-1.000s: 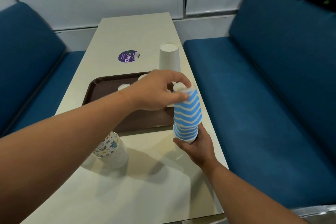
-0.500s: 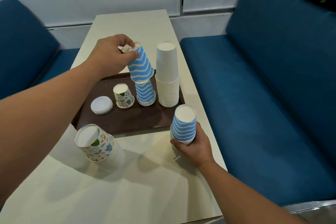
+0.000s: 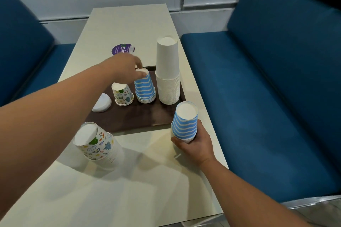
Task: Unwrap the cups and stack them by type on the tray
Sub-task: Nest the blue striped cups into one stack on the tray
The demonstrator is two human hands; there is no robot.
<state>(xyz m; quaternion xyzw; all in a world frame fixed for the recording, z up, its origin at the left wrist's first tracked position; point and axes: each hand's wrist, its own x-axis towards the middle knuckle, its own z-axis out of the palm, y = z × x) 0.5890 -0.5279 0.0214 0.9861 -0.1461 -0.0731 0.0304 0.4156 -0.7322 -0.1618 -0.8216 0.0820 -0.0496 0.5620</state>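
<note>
On the pale table (image 3: pixel 140 180) between two blue benches (image 3: pixel 276 83), a dark brown tray (image 3: pixel 132 118) holds most of the cups, all upside down. Its left part is hidden behind the left forearm, and its far edge shows only as a short strip past the left hand (image 3: pixel 127 66). A flat white lid (image 3: pixel 101 103) on the tray is partly cut off by that arm. A purple round sticker (image 3: pixel 120 49) further up the table is half covered by the hand, and its lettering is too blurred to read.

The left hand itself is smeared by motion. Its fingers are bent down onto the base of the striped blue stack on the tray (image 3: pixel 144 88), touching the top cup near its rim; whether they pinch it or only rest on it, I cannot tell. Just left of that stack stands a single doodle-print cup (image 3: pixel 123 94), and just right of it the tall plain white stack (image 3: pixel 168 72).

The right hand (image 3: pixel 195 143) curls around the bottom of a second striped blue stack (image 3: pixel 184 121), holding it at the tray's near right corner; its fingertips are hidden behind the cups. A doodle-print stack in clear wrap (image 3: pixel 96 142) leans off the tray, near the left forearm.
</note>
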